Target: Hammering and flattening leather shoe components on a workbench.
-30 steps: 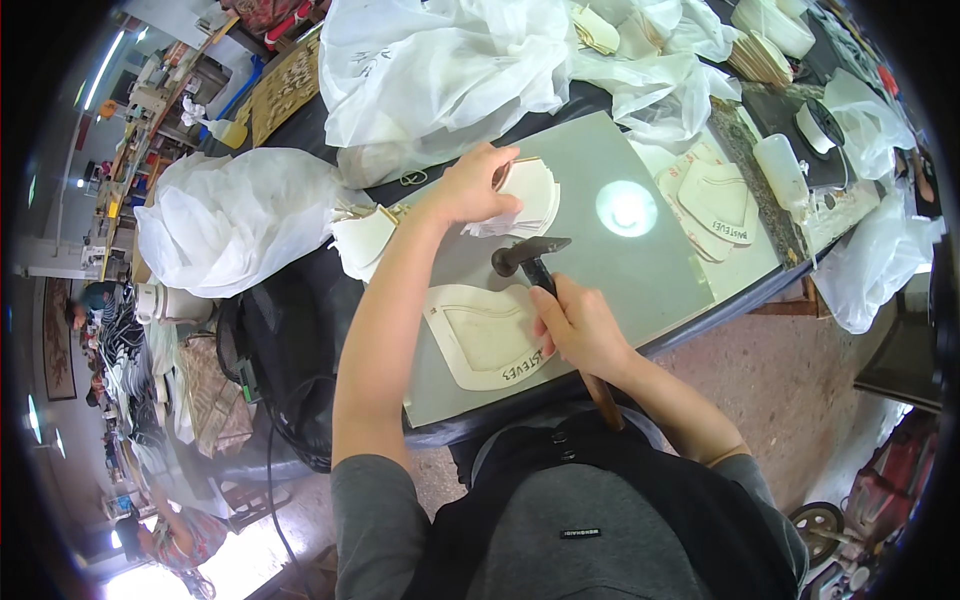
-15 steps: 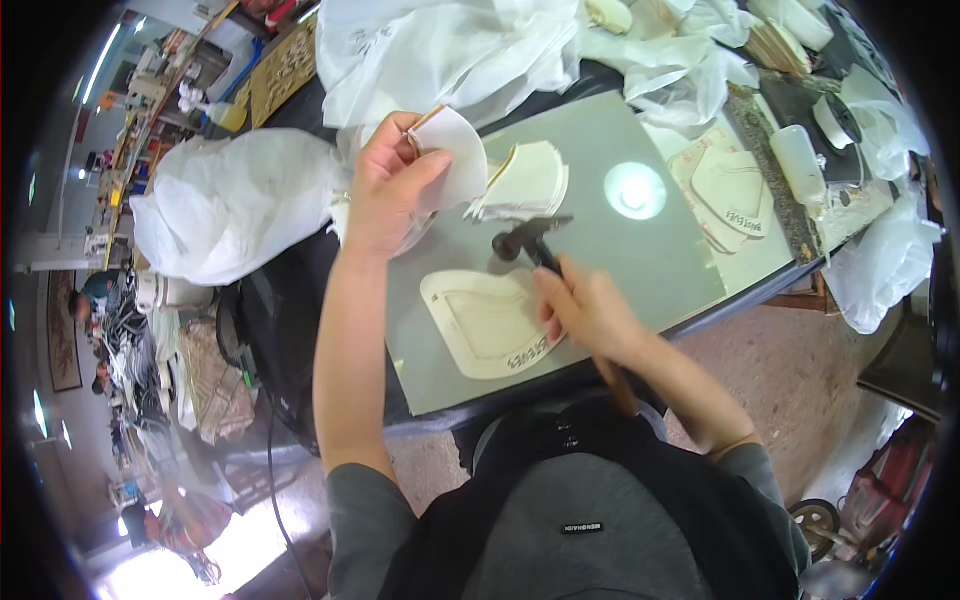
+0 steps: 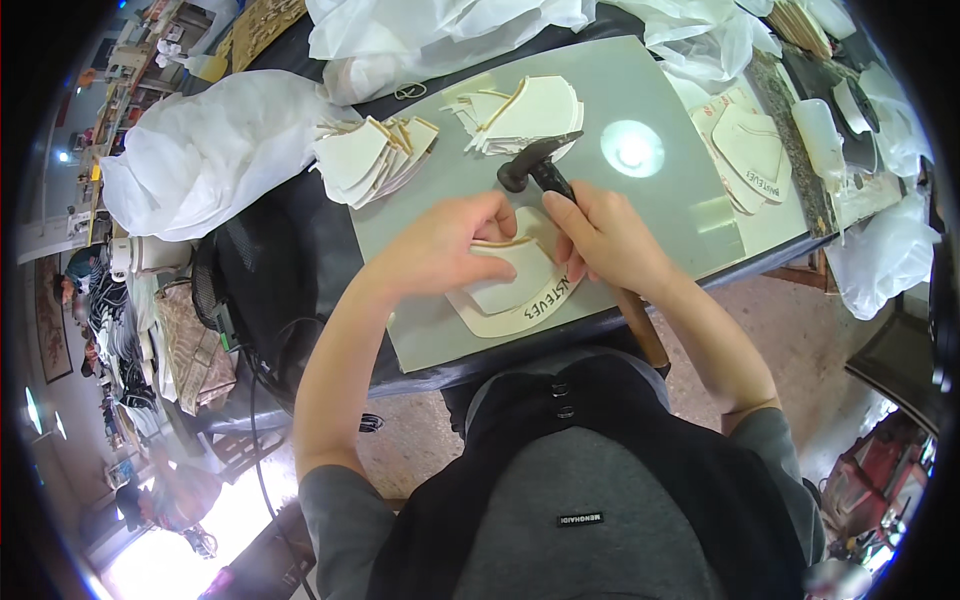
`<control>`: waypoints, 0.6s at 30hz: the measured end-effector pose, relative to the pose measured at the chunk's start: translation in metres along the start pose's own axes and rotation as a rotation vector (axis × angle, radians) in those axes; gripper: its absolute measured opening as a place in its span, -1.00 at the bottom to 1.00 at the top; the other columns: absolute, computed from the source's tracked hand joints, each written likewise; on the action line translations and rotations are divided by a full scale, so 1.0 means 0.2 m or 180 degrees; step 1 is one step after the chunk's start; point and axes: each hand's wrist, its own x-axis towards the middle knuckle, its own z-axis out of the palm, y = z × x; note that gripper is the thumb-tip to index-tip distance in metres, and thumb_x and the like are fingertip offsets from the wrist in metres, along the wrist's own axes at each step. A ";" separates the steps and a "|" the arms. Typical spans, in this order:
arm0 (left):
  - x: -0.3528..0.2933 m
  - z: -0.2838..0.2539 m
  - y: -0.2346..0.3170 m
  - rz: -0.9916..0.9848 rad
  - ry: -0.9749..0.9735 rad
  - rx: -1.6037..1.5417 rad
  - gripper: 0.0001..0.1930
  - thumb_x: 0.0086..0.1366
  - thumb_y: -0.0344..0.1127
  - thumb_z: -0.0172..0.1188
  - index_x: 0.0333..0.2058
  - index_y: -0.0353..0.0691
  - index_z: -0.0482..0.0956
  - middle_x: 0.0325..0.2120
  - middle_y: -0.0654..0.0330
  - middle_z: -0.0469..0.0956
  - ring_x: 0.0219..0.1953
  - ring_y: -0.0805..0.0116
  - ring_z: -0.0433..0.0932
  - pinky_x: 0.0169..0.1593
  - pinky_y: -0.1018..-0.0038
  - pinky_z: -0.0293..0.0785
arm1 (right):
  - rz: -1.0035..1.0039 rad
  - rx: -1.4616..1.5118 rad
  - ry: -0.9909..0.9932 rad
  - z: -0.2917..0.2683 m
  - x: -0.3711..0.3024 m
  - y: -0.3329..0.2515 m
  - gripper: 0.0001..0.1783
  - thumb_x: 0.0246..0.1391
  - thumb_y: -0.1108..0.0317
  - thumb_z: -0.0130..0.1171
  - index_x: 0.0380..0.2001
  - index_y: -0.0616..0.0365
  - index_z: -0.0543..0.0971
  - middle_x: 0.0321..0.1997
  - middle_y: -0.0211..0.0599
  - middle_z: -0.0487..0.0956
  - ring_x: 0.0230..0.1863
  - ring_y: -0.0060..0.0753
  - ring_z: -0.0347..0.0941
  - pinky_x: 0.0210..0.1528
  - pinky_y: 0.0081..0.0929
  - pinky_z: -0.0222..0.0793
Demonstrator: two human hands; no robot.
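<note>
1. A grey-green board (image 3: 690,220) covers much of the table in front of the person, presumably to give a flat, firm surface.
2. A white plastic bag (image 3: 220,150) bulges at the far left, beyond the board's edge, which leaves the near area free for both hands.
3. The right hand (image 3: 610,230) is closed around the handle of a hammer (image 3: 550,180), gripping it high, close to the head; the wooden end trails toward the person's body. So short a grip probably keeps the tool handy while the fingertips work low.
4. A pale template (image 3: 500,322) lies flat on the near part of the board, between the arms, within easy reach.
5. A left stack (image 3: 365,165) and a far stack (image 3: 540,105) of white pieces sit fanned, which likely makes single ones easier to lift.
6. The left hand (image 3: 455,245) pinches a white piece (image 3: 510,270) over the template, brown edge facing far, perhaps for lining up. Whether the right fingertips touch it cannot be told.
</note>
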 end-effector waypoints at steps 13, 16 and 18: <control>0.03 0.04 -0.02 -0.0087 -0.0079 0.0093 -0.66 -0.02 -0.34 0.39 -0.33 -0.29 0.41 -0.41 0.03 0.58 -0.28 0.12 0.59 -0.16 0.31 0.46 | -0.0066 0.0465 -0.0157 0.01 -0.02 0.04 -0.53 0.38 0.10 -0.05 -0.48 0.30 0.37 -0.60 -0.17 0.60 -0.62 -0.38 0.59 -0.56 -0.45 0.44; 0.01 0.07 -0.01 0.0054 0.0049 0.0388 -0.65 0.01 -0.35 0.37 -0.28 -0.31 0.42 -0.35 -0.02 0.60 -0.20 0.01 0.62 -0.12 0.28 0.49 | -0.0198 0.0560 -0.0162 0.02 -0.03 0.06 -0.55 0.39 0.12 -0.04 -0.44 0.32 0.38 -0.55 -0.15 0.62 -0.58 -0.36 0.61 -0.53 -0.44 0.46; -0.02 0.12 -0.01 0.0015 0.0549 0.0491 -0.58 0.00 -0.28 0.42 -0.25 -0.29 0.39 -0.45 0.09 0.53 -0.34 0.27 0.55 -0.21 0.36 0.42 | -0.0315 0.0375 -0.0125 0.04 -0.02 0.06 -0.57 0.39 0.13 -0.04 -0.41 0.33 0.38 -0.53 -0.14 0.63 -0.56 -0.35 0.63 -0.51 -0.43 0.47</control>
